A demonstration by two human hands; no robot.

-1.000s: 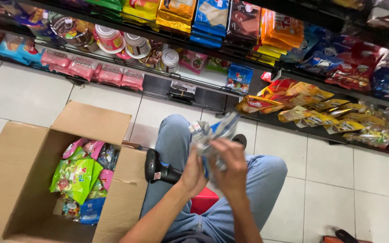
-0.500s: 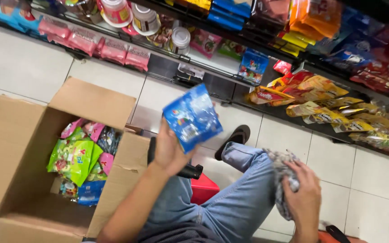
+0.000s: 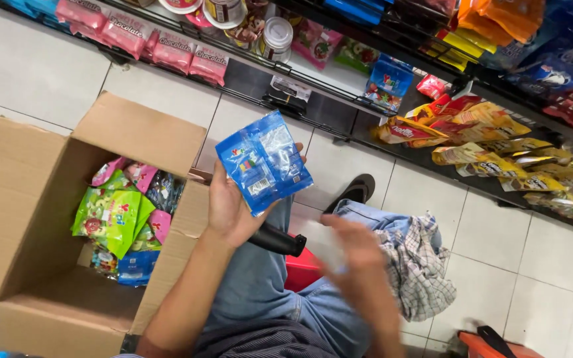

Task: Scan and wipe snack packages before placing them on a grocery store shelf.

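My left hand (image 3: 230,209) is raised over my knee and grips a blue snack packet (image 3: 264,161) with a clear window, held upright by its lower edge. My right hand (image 3: 359,265) is blurred in motion above my right thigh, fingers spread, with nothing in it. A checked cloth (image 3: 419,262) lies draped over my right knee just beside that hand. An open cardboard box (image 3: 28,179) stands on the floor to my left, holding green packets (image 3: 111,215) with pink and blue ones among them.
A low shop shelf (image 3: 326,109) runs along the back with pink packets (image 3: 140,36), tins and yellow-orange snack bags (image 3: 485,142). A black handle (image 3: 276,240) and a red stool (image 3: 303,272) sit under my legs. White floor tiles surround the box.
My right hand has let go of the checked cloth and swung left toward the middle. The left hand keeps the blue packet up, slightly lower and nearer the box.
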